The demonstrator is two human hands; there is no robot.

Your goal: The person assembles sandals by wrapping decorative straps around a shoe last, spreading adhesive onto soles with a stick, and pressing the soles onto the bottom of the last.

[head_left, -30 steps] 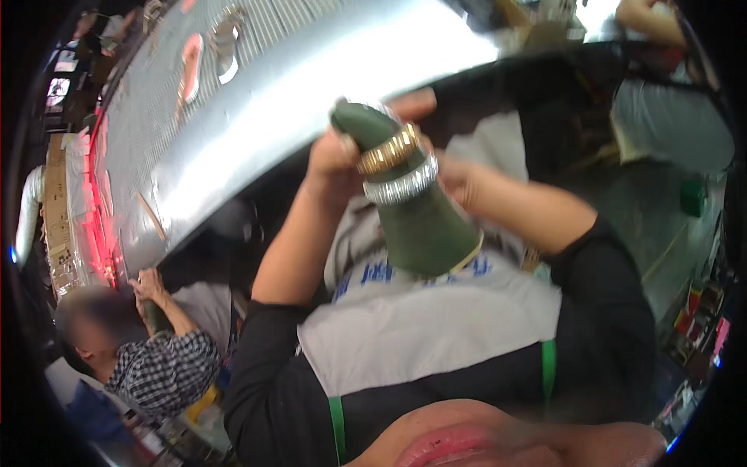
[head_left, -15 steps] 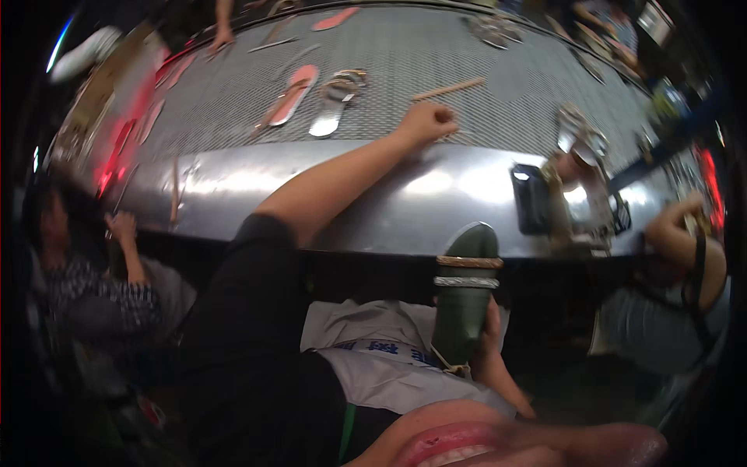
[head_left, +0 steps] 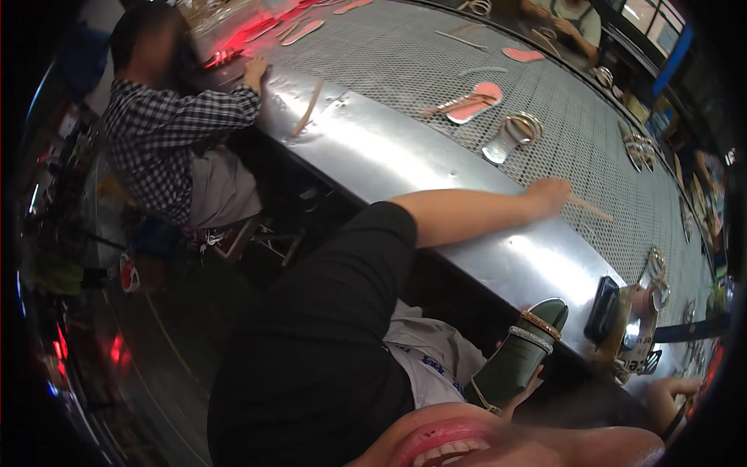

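Head view, my only feed: the right hand is wrapped under a dark green foot-shaped form, toe tilted up by the near edge of the metal worktop; a tan-gold band and a sparkling silver band cross it side by side, near the toe. The left hand is out over the grey mesh surface, fingers curled inward; a thin tan strip runs out from it, but I cannot tell whether it is gripped or merely touched. A silver open sandal and a pink flat sole lie beyond; a black flat device sits near the form.

I judge the step as reaching for the strip while steadying the form; the next move calls for a sure pinch, the form kept firm.
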